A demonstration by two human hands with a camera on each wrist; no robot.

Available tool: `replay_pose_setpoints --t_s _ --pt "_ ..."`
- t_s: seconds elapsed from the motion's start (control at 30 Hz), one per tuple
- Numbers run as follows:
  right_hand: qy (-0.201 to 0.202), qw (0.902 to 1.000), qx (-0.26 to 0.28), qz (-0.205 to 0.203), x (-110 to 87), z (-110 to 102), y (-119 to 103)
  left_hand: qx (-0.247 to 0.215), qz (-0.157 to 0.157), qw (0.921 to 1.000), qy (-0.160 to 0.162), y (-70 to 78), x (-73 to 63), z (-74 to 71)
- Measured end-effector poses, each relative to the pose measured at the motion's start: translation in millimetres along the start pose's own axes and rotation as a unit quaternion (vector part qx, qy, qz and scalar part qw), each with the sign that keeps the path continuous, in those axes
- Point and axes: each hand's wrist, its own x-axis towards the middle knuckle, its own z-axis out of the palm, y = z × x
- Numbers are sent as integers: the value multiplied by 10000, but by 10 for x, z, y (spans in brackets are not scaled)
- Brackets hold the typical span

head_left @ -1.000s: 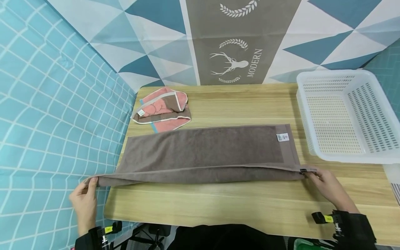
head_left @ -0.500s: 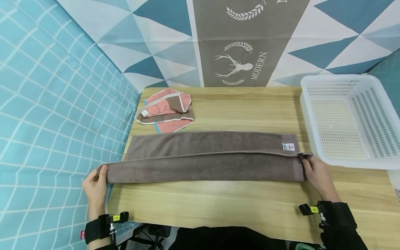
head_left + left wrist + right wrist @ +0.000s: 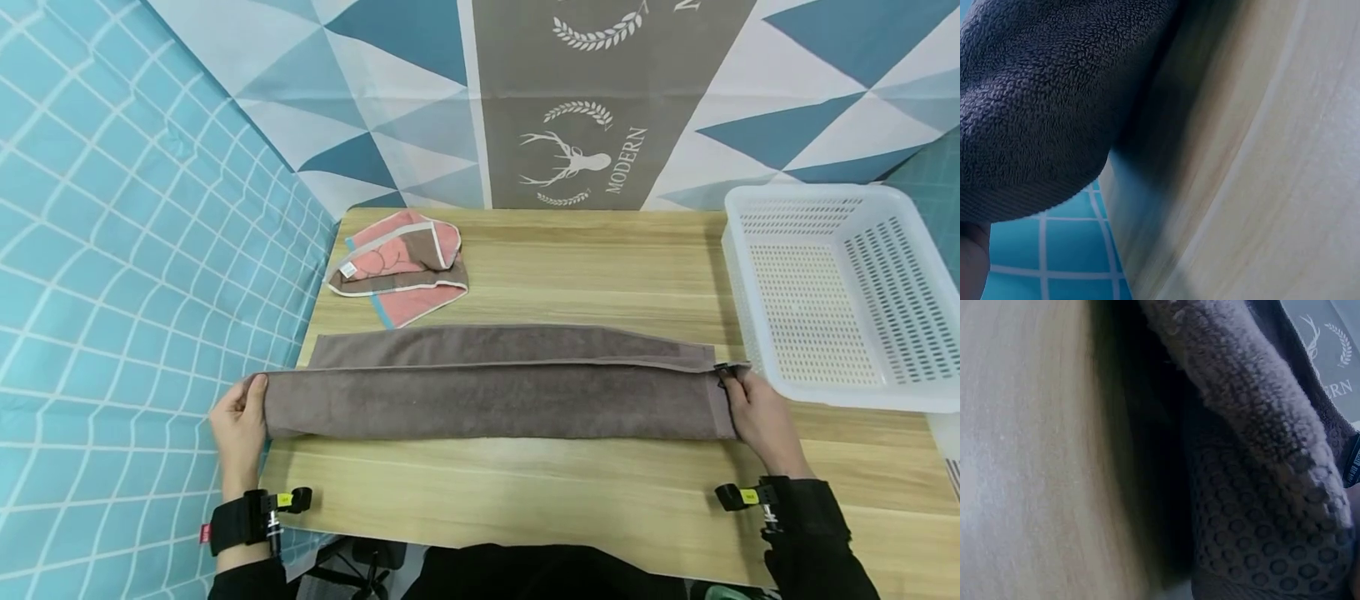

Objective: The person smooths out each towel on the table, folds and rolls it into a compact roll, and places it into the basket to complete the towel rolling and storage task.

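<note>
A long grey-brown towel (image 3: 480, 404) stretches across the table, its near part folded up over the back part. My left hand (image 3: 242, 421) pinches the towel's left end between thumb and fingers. At the opposite end, my right hand (image 3: 761, 417) grips the upper corner beside a small black tag (image 3: 724, 372). In the left wrist view the towel (image 3: 1041, 106) bulges above the table, and part of the thumb (image 3: 972, 259) shows at its hem. The right wrist view shows the towel's (image 3: 1266, 506) dimpled border raised over the tabletop. Most of the fingers are hidden behind the cloth.
A pink and brown towel (image 3: 397, 258) with white edging lies loosely folded at the back left, close to the grey-brown one. A white plastic basket (image 3: 806, 317) stands at the right. Blue gridded cloth (image 3: 150, 275) borders the wooden table (image 3: 480, 492) on the left.
Both hands have moved up and away from the body, lifting the towel's near edge and carrying it over the back part. The white label on the towel is now covered.
</note>
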Motion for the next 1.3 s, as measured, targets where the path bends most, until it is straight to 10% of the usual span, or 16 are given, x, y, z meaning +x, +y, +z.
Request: replay_pose_setpoints --t_s 0.37,0.83,1.3 --pt "-263 9992 295 15 186 81 73 371 -42 9992 -122 -120 326 243" --pt "474 9972 448 352 309 193 -51 499 -500 9975 30 -537 602 459" --pt "1298 9912 -117 243 510 367 -136 1270 -901 9874 -292 -501 704 649"
